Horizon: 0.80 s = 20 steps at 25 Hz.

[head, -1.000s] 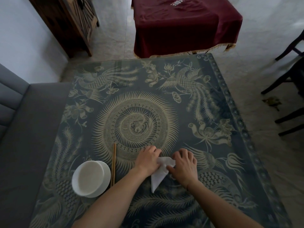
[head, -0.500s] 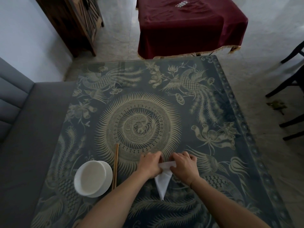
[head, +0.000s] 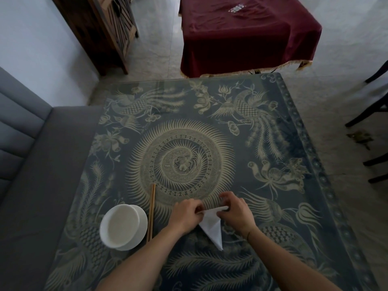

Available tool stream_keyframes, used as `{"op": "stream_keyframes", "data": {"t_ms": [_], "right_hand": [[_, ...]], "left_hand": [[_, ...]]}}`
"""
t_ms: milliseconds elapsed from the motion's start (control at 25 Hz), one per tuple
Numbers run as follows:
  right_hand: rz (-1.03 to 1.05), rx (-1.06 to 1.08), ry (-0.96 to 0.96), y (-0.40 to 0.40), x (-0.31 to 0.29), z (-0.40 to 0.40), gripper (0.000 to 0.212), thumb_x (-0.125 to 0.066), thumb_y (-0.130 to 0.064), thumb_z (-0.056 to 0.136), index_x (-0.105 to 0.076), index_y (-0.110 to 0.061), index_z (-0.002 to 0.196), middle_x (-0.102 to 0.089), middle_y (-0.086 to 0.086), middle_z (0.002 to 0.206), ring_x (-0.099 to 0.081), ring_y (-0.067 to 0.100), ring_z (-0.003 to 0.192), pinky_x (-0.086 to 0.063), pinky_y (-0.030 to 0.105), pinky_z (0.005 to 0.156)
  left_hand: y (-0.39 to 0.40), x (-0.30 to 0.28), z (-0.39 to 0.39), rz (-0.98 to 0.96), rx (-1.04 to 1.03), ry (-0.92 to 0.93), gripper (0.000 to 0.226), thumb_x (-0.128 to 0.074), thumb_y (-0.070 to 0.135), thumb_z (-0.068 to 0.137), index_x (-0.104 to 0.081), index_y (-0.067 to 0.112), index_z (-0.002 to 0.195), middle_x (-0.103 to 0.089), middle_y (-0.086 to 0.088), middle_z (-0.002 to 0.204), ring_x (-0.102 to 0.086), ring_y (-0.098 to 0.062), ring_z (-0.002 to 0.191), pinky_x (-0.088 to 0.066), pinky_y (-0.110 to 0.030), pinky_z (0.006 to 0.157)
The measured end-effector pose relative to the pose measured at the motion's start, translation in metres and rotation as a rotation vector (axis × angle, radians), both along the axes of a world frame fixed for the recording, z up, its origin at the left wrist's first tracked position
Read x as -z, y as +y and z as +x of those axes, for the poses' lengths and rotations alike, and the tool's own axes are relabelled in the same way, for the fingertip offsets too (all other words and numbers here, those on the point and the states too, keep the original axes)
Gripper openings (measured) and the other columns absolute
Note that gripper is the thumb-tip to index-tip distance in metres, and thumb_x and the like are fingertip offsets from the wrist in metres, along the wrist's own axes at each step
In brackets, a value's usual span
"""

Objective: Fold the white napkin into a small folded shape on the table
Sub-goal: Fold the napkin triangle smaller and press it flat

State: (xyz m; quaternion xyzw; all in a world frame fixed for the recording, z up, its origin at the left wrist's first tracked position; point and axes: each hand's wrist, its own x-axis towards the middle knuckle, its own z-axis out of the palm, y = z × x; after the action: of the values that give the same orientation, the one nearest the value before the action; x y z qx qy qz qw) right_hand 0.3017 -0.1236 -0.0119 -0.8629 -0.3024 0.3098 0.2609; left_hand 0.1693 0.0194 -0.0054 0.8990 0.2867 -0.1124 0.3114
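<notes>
Head view: the left hand (head: 186,215) and right hand (head: 236,212) each pinch the top edge of the white napkin (head: 212,227) with curled fingers. It lies on the patterned table (head: 273,143), its point trailing below the grip. Chopsticks (head: 151,211) and a white bowl (head: 122,226) lie left of the left hand.

chopsticks (head: 151,211), bowl (head: 122,226) left of hands (head: 212,214)

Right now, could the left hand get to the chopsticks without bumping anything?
Probably yes: the left hand pinches the napkin, and only bare table shows between it and the chopsticks; the bowl lies beyond them.
</notes>
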Motion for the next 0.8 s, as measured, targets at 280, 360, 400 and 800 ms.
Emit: {"op": "stream_keyframes", "data": {"t_ms": [280, 360, 400, 800], "right_hand": [[-0.003, -0.079, -0.139, -0.009, 0.009, -0.018, 0.008, -0.073, -0.024, 0.077, -0.068, -0.023, 0.083, -0.059, -0.005, 0.085, -0.050, 0.020, 0.088, -0.046, 0.037, 0.069], [0.024, -0.090, -0.197, -0.012, 0.010, -0.022, 0.008, -0.069, -0.017, 0.081, -0.068, -0.025, 0.079, -0.060, -0.007, 0.083, -0.051, 0.019, 0.083, -0.044, 0.035, 0.065], [0.035, -0.097, -0.224, -0.012, 0.011, -0.024, 0.013, -0.066, -0.013, 0.081, -0.068, -0.025, 0.078, -0.060, -0.007, 0.082, -0.051, 0.019, 0.081, -0.041, 0.034, 0.063], [0.073, -0.245, -0.333, -0.021, 0.007, -0.024, 0.023, -0.069, -0.011, 0.080, -0.074, -0.032, 0.088, -0.064, -0.005, 0.089, -0.057, 0.020, 0.081, -0.037, 0.030, 0.062]], "left_hand": [[-0.005, 0.001, -0.012, 0.032, -0.036, -0.099, 0.007, -0.071, 0.029, 0.085, -0.069, 0.028, 0.091, -0.064, 0.008, 0.091, -0.057, -0.012, 0.088, -0.049, -0.038, 0.080], [-0.004, 0.001, -0.016, 0.045, -0.020, -0.111, 0.010, -0.073, 0.029, 0.084, -0.069, 0.030, 0.093, -0.063, 0.010, 0.094, -0.056, -0.011, 0.092, -0.048, -0.038, 0.081], [-0.003, 0.000, -0.018, 0.047, -0.015, -0.119, 0.011, -0.074, 0.028, 0.083, -0.069, 0.030, 0.093, -0.063, 0.009, 0.095, -0.056, -0.012, 0.093, -0.047, -0.038, 0.082], [-0.004, 0.003, -0.029, 0.095, 0.003, -0.130, 0.012, -0.073, 0.020, 0.086, -0.073, 0.028, 0.095, -0.061, 0.009, 0.096, -0.055, -0.010, 0.090, -0.046, -0.028, 0.078]]}}
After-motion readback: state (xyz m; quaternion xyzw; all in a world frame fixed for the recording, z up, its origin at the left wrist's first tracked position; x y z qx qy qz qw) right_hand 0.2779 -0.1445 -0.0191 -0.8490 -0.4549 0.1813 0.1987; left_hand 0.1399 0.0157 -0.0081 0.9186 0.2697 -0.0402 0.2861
